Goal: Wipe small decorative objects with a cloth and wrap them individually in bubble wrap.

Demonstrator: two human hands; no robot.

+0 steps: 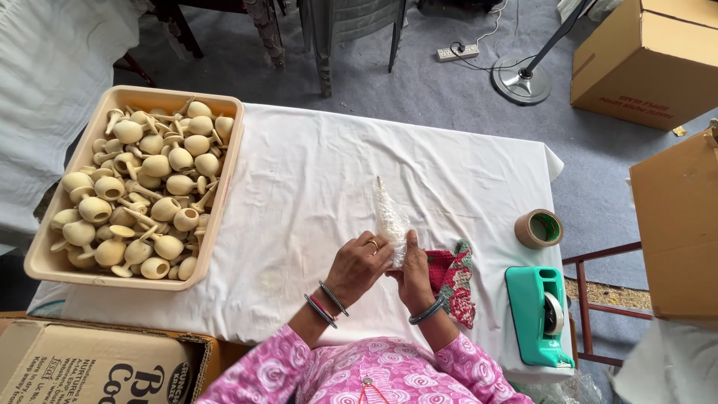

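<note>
My left hand [357,263] and my right hand [413,274] both close around the lower end of an object wrapped in clear bubble wrap [390,215]. The wrap tapers to a twisted point that sticks up and away from me. The object inside is hidden by the wrap. Both hands hover over a table covered with a white cloth [314,172]. I wear bangles on both wrists and a ring on the left hand. A red and green knitted cloth [454,280] lies just right of my right hand.
A beige plastic tub [229,164] full of several pale wooden goblet-shaped pieces [149,187] stands at the left. A brown tape roll [538,228] and a teal tape dispenser [538,314] sit at the right. Cardboard boxes [647,60] stand around, and a fan base [522,82] rests on the floor.
</note>
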